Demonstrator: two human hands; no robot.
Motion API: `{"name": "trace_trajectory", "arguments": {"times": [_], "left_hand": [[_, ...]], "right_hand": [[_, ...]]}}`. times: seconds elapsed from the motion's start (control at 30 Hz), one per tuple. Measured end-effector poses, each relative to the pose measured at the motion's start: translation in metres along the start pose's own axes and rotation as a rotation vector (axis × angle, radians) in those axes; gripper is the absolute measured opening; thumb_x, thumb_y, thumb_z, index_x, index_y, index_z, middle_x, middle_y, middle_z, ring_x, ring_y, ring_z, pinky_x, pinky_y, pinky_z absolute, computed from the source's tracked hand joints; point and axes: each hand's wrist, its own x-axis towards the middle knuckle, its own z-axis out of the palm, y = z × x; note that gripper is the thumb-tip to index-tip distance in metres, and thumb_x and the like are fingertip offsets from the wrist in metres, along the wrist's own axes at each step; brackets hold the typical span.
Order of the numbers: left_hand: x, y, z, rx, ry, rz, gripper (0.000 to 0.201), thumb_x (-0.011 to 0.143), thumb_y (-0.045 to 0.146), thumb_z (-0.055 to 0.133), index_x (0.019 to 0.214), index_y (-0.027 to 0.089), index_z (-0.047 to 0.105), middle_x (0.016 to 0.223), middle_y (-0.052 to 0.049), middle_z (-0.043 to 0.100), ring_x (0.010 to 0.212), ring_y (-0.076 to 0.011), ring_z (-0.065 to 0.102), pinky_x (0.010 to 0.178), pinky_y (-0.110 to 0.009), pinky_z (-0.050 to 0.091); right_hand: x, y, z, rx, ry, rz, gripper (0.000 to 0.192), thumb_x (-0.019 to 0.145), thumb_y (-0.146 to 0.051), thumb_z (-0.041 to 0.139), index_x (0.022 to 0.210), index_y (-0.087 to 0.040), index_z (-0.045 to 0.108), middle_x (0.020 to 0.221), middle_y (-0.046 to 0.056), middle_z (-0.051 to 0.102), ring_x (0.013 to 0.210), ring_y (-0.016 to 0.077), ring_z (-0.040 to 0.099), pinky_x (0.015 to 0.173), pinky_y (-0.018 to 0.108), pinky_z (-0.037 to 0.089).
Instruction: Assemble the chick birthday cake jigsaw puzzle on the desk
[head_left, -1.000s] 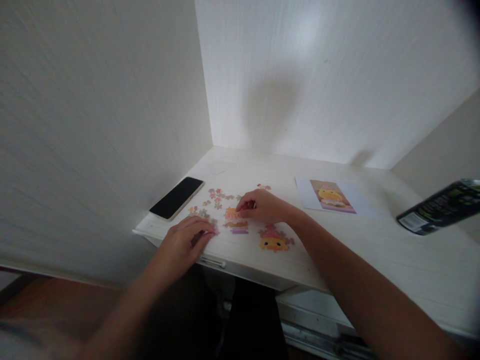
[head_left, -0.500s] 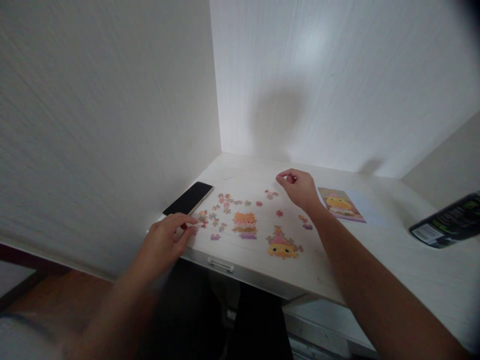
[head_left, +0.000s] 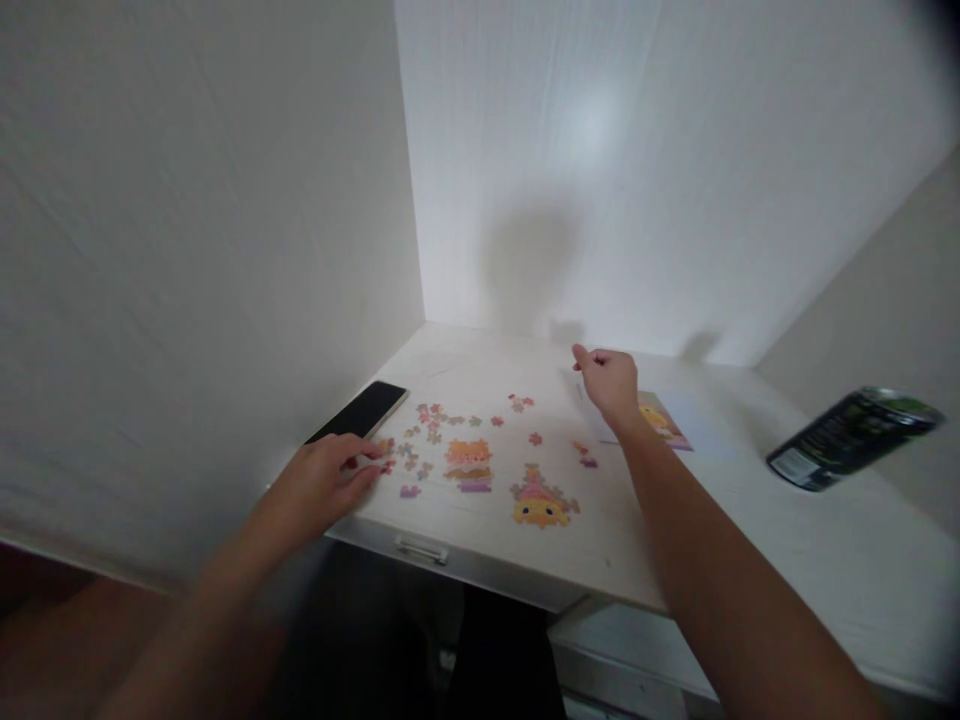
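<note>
My left hand (head_left: 330, 480) rests at the table's left front edge, with thumb and forefinger apart beside loose jigsaw pieces (head_left: 407, 455). My right hand (head_left: 611, 385) is raised near the picture card (head_left: 664, 420), its fingers curled in. Whatever they may hold is hidden; the wrist and hand cover part of the card. Between the hands lie a joined cake section (head_left: 469, 465) and a joined yellow face with a pink hat (head_left: 541, 505). A small joined group (head_left: 520, 403) lies farther back, and single red pieces (head_left: 535, 439) are scattered nearby.
A black phone (head_left: 364, 410) lies by the left wall, just behind my left hand. On the right, a dark can (head_left: 847, 440) stands on the white table (head_left: 750, 540). A drawer handle (head_left: 421, 550) juts from the front edge. Walls close in the left and back.
The camera view has shifted. My right hand has moved right, closer to the picture card, and its fingers look more curled. My left hand stays by the loose pieces with finger and thumb apart.
</note>
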Motion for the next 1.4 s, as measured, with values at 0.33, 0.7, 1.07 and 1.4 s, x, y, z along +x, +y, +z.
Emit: {"name": "trace_trajectory", "arguments": {"times": [0.33, 0.7, 1.07, 1.4], "left_hand": [[-0.006, -0.007, 0.006, -0.066, -0.016, -0.019, 0.035, 0.086, 0.045, 0.051, 0.103, 0.022, 0.07, 0.1, -0.008, 0.073, 0.081, -0.0228, 0.068, 0.07, -0.031, 0.052], [-0.021, -0.012, -0.005, -0.067, -0.074, -0.005, 0.029, 0.082, 0.02, 0.054, 0.105, 0.024, 0.071, 0.104, -0.006, 0.073, 0.088, -0.0196, 0.067, 0.08, -0.032, 0.052], [-0.007, -0.015, -0.007, -0.145, -0.201, 0.115, 0.026, 0.086, 0.02, 0.054, 0.106, 0.024, 0.069, 0.103, -0.004, 0.067, 0.086, -0.0158, 0.063, 0.077, -0.027, 0.049], [-0.006, -0.003, -0.004, -0.238, -0.155, 0.127, 0.014, 0.086, 0.022, 0.059, 0.091, 0.023, 0.072, 0.099, -0.003, 0.068, 0.088, -0.0158, 0.064, 0.077, -0.026, 0.049]], "right_hand": [[0.008, 0.006, -0.012, -0.088, -0.058, 0.061, 0.043, 0.083, -0.05, 0.052, 0.065, -0.016, 0.071, 0.056, 0.007, 0.063, 0.055, 0.0183, 0.053, 0.058, 0.031, 0.034], [0.001, 0.006, -0.004, -0.189, -0.099, -0.05, 0.038, 0.082, -0.047, 0.053, 0.063, -0.019, 0.071, 0.055, 0.006, 0.061, 0.054, 0.0196, 0.052, 0.057, 0.033, 0.033], [-0.006, -0.003, 0.001, -0.211, -0.166, -0.106, 0.041, 0.084, -0.047, 0.05, 0.065, -0.017, 0.07, 0.055, 0.005, 0.059, 0.053, 0.0164, 0.048, 0.057, 0.031, 0.032], [-0.034, -0.044, 0.007, 0.019, -0.653, -0.327, 0.028, 0.081, -0.04, 0.06, 0.077, -0.016, 0.074, 0.073, 0.007, 0.069, 0.064, 0.015, 0.057, 0.059, 0.027, 0.039]]}}
